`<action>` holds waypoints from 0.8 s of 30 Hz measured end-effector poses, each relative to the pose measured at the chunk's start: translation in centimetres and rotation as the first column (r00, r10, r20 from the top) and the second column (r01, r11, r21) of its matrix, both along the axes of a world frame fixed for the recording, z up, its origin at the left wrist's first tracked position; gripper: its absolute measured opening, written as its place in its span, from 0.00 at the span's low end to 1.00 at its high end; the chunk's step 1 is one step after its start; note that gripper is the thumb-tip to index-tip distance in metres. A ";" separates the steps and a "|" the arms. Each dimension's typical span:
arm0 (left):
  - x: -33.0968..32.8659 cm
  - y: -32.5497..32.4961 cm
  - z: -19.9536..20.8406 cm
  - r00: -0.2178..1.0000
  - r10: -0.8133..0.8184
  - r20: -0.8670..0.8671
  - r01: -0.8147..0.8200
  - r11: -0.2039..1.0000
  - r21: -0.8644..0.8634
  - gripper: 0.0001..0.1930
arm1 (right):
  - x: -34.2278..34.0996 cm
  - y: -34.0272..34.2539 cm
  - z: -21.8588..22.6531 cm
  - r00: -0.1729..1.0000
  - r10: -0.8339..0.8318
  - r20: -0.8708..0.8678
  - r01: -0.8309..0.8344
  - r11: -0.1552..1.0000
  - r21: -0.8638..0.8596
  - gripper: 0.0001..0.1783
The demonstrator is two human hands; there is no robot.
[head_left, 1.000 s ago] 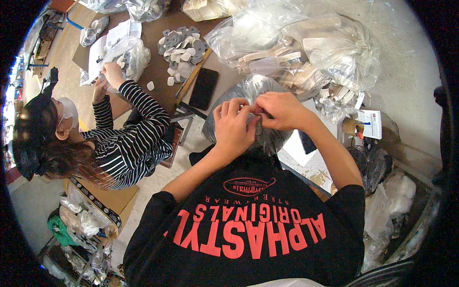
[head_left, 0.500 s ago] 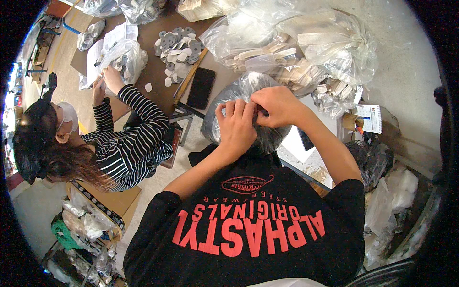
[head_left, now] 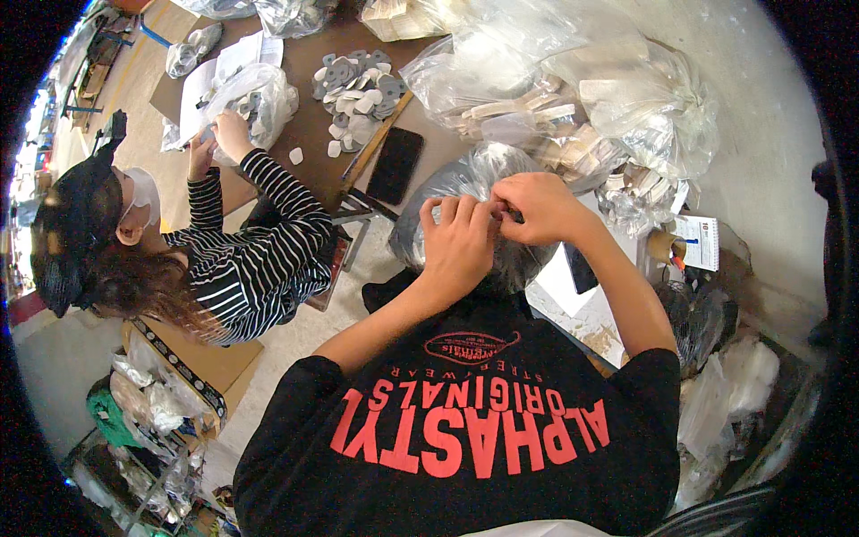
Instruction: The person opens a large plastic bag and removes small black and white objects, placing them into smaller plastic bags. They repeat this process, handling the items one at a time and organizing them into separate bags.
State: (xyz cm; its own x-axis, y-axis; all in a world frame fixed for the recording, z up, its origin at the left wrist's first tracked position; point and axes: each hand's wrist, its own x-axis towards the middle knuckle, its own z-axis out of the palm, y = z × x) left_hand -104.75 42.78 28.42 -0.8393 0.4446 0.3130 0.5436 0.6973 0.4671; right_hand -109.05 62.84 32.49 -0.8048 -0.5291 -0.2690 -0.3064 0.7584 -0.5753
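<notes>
A clear plastic bag [head_left: 465,183] filled with dark grey pieces sits in front of me, just above my chest. My left hand [head_left: 458,242] pinches the gathered plastic at the bag's top from the left. My right hand [head_left: 535,208] grips the same gathered neck from the right, fingers curled. The two hands touch each other over the bag. What lies between the fingertips is hidden.
A person in a striped top [head_left: 259,251] sits at left, hands in a bag [head_left: 246,103] on the brown table [head_left: 309,148]. A pile of grey and white flat pieces [head_left: 358,89], a black phone [head_left: 394,166] and big clear bags of pale parts [head_left: 582,98] lie behind.
My hands have stayed on the bag's neck, shifting slightly as the fingers work the plastic. The person at left has kept both hands in the bag on the table.
</notes>
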 end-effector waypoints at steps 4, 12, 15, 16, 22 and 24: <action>-0.3 0.1 -0.5 0.998 -0.018 -0.063 0.019 1.000 0.023 0.13 | -0.4 0.2 0.1 0.999 0.034 0.039 -0.035 0.999 0.022 0.14; -0.3 0.5 -1.0 1.000 -0.013 -0.025 0.014 0.999 0.037 0.18 | -0.3 -0.4 0.0 0.998 0.049 -0.030 -0.046 0.995 0.083 0.15; -0.5 0.2 -1.2 1.000 -0.016 -0.007 0.016 1.000 0.012 0.20 | -0.4 -0.7 0.3 0.998 0.052 -0.040 -0.047 0.992 0.120 0.15; -0.4 0.2 -1.3 1.000 -0.021 -0.003 0.022 1.000 0.019 0.20 | -0.3 -0.7 0.3 0.998 0.037 -0.041 -0.032 0.993 0.118 0.15; -0.3 -0.2 -1.4 1.000 -0.003 -0.002 0.003 0.999 0.032 0.24 | 0.0 -0.5 -2.2 0.993 0.005 -0.122 0.001 0.999 0.048 0.13; 0.0 -0.4 -2.0 1.000 0.006 -0.009 -0.006 1.000 0.015 0.24 | -0.4 -0.5 -1.5 0.996 0.017 -0.089 -0.013 0.999 0.045 0.13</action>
